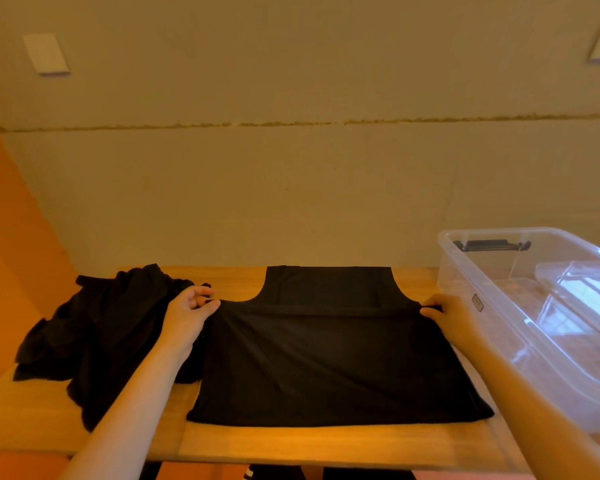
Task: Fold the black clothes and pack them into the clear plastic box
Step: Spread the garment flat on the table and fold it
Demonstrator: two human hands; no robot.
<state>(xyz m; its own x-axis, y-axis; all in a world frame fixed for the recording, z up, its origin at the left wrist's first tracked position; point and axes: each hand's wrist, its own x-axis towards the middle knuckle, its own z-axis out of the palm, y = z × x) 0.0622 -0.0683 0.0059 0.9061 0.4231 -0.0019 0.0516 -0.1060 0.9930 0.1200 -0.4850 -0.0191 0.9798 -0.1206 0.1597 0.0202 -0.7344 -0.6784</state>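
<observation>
A black sleeveless top (pixel 329 355) lies flat in the middle of the wooden table (pixel 291 445), its neck part toward the far edge and its hem near the front edge. The left hand (pixel 189 315) pinches the left corner of the top, and the right hand (pixel 445 313) pinches the right corner. A pile of black clothes (pixel 97 327) lies at the left side. The clear plastic box (pixel 541 306) stands open at the right edge.
</observation>
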